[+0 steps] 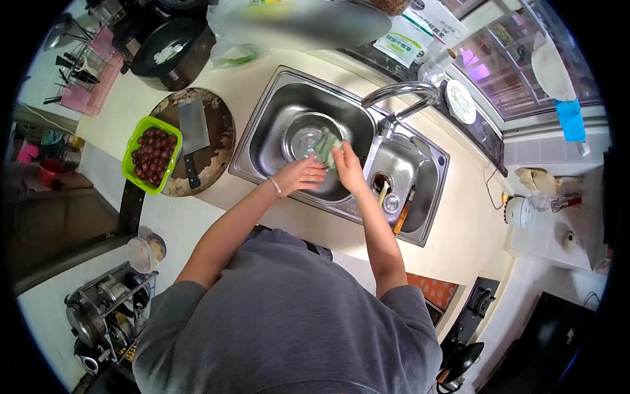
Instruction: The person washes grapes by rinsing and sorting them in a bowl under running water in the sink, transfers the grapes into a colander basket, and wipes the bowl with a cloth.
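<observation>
My right hand (348, 164) is closed on a crumpled green-and-white cloth (325, 146), partly blurred, above the edge of a steel bowl (289, 140) in the large sink basin (262, 125). To the left of the cloth is my left hand (300, 176), wearing a bracelet at the wrist. Its fingers are stretched out, and nothing shows in them. The bowl looks to have clear water in it. The curved faucet (410, 88) stands at the back, between the two basins.
On the left, a cleaver (193, 125) lies on a round cutting board (220, 121), beside a green basket (127, 148) of red grapes (154, 154). A black pot (174, 72) stands behind. The small basin (400, 157) holds an orange-handled tool (401, 218).
</observation>
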A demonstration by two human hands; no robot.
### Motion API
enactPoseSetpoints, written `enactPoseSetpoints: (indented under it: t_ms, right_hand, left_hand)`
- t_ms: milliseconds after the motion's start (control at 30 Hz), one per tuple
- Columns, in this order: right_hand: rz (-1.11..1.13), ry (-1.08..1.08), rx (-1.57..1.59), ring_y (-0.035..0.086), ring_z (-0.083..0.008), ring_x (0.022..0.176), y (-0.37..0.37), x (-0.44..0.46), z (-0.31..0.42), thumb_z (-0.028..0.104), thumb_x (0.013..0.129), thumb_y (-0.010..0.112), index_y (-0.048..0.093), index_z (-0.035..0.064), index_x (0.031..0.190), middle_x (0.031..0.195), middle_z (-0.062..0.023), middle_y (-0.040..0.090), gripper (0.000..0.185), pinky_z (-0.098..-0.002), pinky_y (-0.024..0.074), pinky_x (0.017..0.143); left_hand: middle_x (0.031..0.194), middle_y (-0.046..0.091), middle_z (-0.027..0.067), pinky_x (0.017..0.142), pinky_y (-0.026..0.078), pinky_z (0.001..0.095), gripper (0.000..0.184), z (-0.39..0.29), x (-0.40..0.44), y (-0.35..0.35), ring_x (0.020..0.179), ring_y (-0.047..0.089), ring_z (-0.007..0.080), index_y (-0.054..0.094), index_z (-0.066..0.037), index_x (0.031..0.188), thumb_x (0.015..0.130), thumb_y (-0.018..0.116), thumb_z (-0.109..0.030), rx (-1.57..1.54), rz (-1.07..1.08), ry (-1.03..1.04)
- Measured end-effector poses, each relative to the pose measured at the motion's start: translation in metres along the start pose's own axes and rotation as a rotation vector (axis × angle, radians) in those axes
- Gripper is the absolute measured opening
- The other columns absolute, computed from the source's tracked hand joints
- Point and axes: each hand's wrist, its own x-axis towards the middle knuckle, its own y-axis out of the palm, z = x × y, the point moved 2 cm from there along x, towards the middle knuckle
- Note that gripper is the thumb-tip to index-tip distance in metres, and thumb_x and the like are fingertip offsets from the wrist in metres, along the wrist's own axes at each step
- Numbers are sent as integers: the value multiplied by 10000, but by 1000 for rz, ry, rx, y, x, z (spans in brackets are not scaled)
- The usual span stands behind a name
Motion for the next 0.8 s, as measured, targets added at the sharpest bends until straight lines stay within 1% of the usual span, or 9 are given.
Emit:
enactPoseSetpoints:
  t_ms: [67, 167, 267, 333, 400, 467, 600, 667, 800]
  right_hand:
    - [136, 133, -75, 538, -363, 719, 7, -8, 20, 144, 819, 552, 463, 35, 1026, 775, -230, 535, 250, -393, 423, 637]
    - [256, -335, -250, 504, -352, 941, 25, -24, 32, 3, 655, 639, 480, 46, 1098, 1029, -199, 514, 472, -403, 426, 783]
    - [189, -406, -144, 510, -363, 920, 21, -25, 51, -6, 652, 647, 487, 39, 1083, 979, -196, 526, 462, -388, 428, 785]
    - [228, -171, -12, 537, -315, 893, 11, -14, 46, -15, 664, 648, 537, 33, 1011, 962, -163, 538, 368, -343, 435, 776]
    - [168, -123, 163, 554, -242, 859, 5, -1, 35, -10, 686, 652, 579, 21, 896, 964, -119, 546, 224, -295, 435, 745]
    - [119, -170, 174, 550, -191, 840, 3, 2, 37, 19, 731, 634, 611, 27, 851, 964, -73, 545, 123, -275, 434, 724]
    - [360, -12, 512, 535, -225, 967, 11, 8, 23, 155, 845, 545, 615, 78, 999, 1138, -115, 510, 186, -328, 440, 813]
    - [500, 78, 1235, 453, -311, 1131, 13, 8, 32, 234, 859, 531, 568, 110, 1096, 1268, -191, 418, 270, -368, 403, 912]
    - [402, -263, 1791, 376, -367, 1185, 21, 11, 48, 315, 796, 614, 530, 153, 1144, 1285, -140, 409, 392, -569, 251, 986]
  left_hand:
    - [1057, 555, 95, 922, 404, 361, 477, -1, 8, -2, 1011, 537, 200, 479, -30, 1119, 884, 424, -442, -358, 115, -93]
    - [1073, 543, 66, 929, 397, 365, 431, 10, 21, -17, 1032, 516, 183, 488, -81, 1096, 874, 446, -447, -450, 88, -25]
    - [1088, 536, 66, 909, 411, 364, 415, 10, 24, -21, 1016, 518, 191, 479, -90, 1102, 878, 442, -437, -498, -30, 35]
    - [1083, 537, 76, 875, 429, 371, 389, 9, 23, -20, 1002, 520, 204, 466, -78, 1113, 904, 405, -401, -546, 5, -78]
    - [1070, 537, 79, 829, 459, 362, 383, -3, 9, -13, 958, 535, 200, 458, -76, 1120, 920, 370, -390, -532, 88, -98]
    - [1061, 530, 74, 830, 478, 340, 397, -12, 0, -8, 923, 547, 182, 459, -74, 1119, 914, 374, -402, -352, 506, -115]
    - [1054, 523, 85, 788, 500, 286, 261, -32, -18, 17, 872, 563, 174, 467, -65, 1081, 909, 441, -259, -274, 515, -119]
    - [890, 533, 73, 677, 506, 251, 223, -32, -21, 42, 810, 563, 148, 476, -76, 1027, 880, 467, -244, -455, 492, -265]
    - [718, 430, -29, 516, 372, 168, 252, -28, -17, 89, 606, 432, 47, 455, -96, 1055, 872, 497, -265, -1078, 960, -254]
